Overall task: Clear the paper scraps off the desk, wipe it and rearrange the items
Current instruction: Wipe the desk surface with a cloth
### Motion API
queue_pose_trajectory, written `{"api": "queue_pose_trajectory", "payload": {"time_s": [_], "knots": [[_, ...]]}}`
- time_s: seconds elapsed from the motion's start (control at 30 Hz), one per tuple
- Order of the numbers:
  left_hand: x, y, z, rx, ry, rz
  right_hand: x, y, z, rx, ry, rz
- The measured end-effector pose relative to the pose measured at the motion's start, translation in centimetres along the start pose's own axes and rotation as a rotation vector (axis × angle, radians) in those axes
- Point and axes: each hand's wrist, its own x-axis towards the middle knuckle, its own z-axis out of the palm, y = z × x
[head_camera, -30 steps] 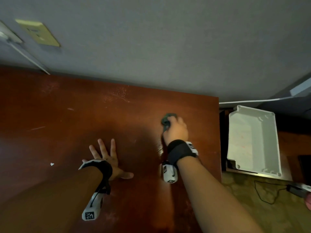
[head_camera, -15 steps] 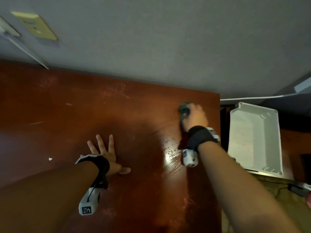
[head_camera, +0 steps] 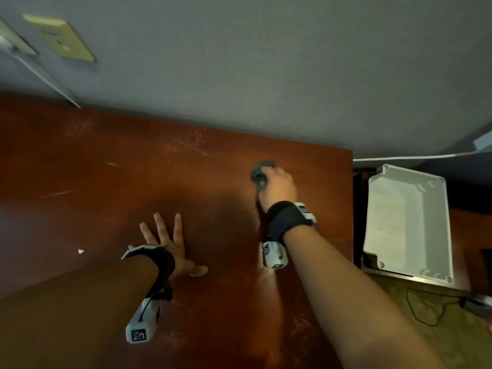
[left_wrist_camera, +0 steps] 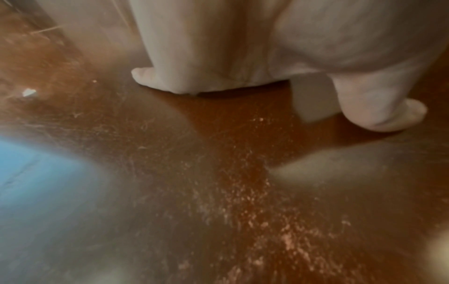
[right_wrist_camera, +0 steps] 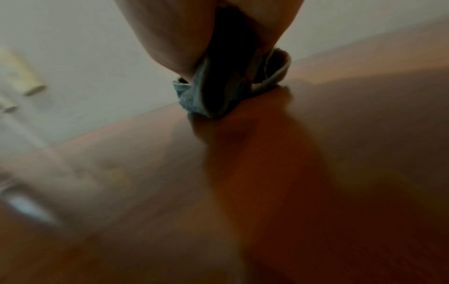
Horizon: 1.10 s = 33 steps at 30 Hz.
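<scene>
Wiping desk (head_camera: 106, 209), blue cloth (right_wrist_camera: 194, 100) balled in right hand (head_camera: 278, 187), left hand (head_camera: 170, 243) splayed flat; press firm, overlap strokes toward stray paper scrap (head_camera: 80, 251).

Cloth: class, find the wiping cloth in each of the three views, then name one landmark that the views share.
Head: cloth right of centre, gripped by the right hand, near the far edge of the desk.
Left wrist: not in it.
Right wrist: cloth upper centre, pressed on the desk.
Shared landmark: the red-brown desk.
</scene>
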Motion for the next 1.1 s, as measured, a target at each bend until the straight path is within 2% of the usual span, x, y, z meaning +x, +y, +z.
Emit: {"api": "queue_pose_trajectory", "payload": {"time_s": [0.13,0.3,0.47,0.6,0.73,0.9,1.1], "knots": [[-0.3,0.5,-0.1,0.024,0.025,-0.028,-0.5,-4.4,2.2,0.006,-0.135,-0.132],[-0.4,0.4,0.0,0.005,0.026,-0.008,0.6,-2.7,1.1,0.009,-0.134,-0.127],[-0.6,0.2,-0.1,0.021,0.012,0.012,4.0,5.5,-3.3,-0.048,0.070,0.121],[-0.1,0.1,-0.1,0.031,0.009,0.017,5.9,12.6,-7.4,-0.063,0.167,0.355],[0.3,0.2,0.0,0.056,0.013,-0.016,6.7,12.9,-7.1,-0.082,0.201,0.429],[0.3,0.2,0.0,0.058,0.008,-0.020,6.7,6.7,-4.5,0.001,0.179,0.229],[0.3,0.3,-0.1,0.052,-0.005,-0.017,4.1,-4.6,1.1,0.007,-0.070,-0.106]]}}
